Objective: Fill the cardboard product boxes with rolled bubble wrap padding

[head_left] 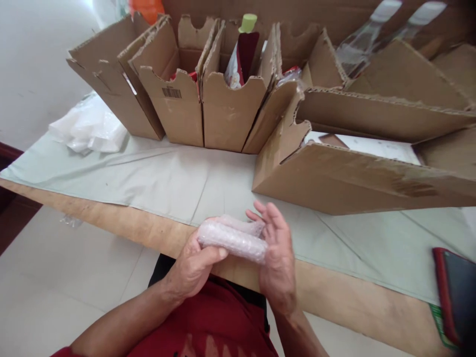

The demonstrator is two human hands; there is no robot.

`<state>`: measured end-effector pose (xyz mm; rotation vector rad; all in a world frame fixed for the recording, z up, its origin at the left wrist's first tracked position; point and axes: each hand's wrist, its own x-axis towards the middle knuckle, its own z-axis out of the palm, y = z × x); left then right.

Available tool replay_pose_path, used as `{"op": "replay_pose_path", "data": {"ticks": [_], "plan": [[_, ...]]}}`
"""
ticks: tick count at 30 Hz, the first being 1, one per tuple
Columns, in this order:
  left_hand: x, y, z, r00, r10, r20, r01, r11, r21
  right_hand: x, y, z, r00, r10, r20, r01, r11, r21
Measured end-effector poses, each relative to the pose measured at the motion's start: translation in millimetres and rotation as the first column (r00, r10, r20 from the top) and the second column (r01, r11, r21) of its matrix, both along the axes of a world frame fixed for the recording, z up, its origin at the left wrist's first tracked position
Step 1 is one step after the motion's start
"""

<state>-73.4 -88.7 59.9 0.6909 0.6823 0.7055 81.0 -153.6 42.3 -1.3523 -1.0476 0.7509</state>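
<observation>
A roll of bubble wrap (232,240) lies across both hands, just above the table's front edge. My left hand (197,258) is closed around its left end, with the thumb along the near side. My right hand (277,253) presses its palm against the right end, fingers stretched up and apart. A loose flap of the wrap stands up along the far side. Whether anything is inside the roll, I cannot tell.
Cut cardboard boxes (226,119) line the back, holding packets and bottles (362,42). A long box (353,173) stands right of them. Clear plastic bags (91,124) are heaped at left. A dark phone in a red case (457,292) is at the right edge.
</observation>
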Motion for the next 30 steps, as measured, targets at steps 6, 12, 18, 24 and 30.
{"op": "replay_pose_path", "data": {"ticks": [6, 12, 18, 24, 30], "plan": [[-4, -3, -8.8, 0.993, -0.109, -0.044, 0.112, 0.991, 0.068, 20, -26, -5.4, 0.999, 0.006, -0.038, -0.011, 0.994, -0.109], [2, -1, -4.2, 0.995, -0.012, -0.101, 0.023, 0.993, 0.113, 26, -45, 6.3, 0.983, -0.099, 0.151, 0.132, 0.965, -0.227], [23, -6, 6.5, 0.941, -0.041, -0.336, 0.079, 0.992, 0.101, 25, -55, 14.3, 0.983, -0.062, 0.170, 0.099, 0.971, -0.219], [45, -4, 10.5, 0.929, -0.011, -0.370, 0.073, 0.985, 0.155, 49, -70, 19.9, 0.991, -0.095, 0.093, 0.124, 0.910, -0.395], [60, 40, 72.4, 0.987, 0.106, -0.125, -0.012, 0.805, 0.592, 102, -77, 55.4, 0.973, -0.213, 0.092, 0.228, 0.950, -0.211]]}}
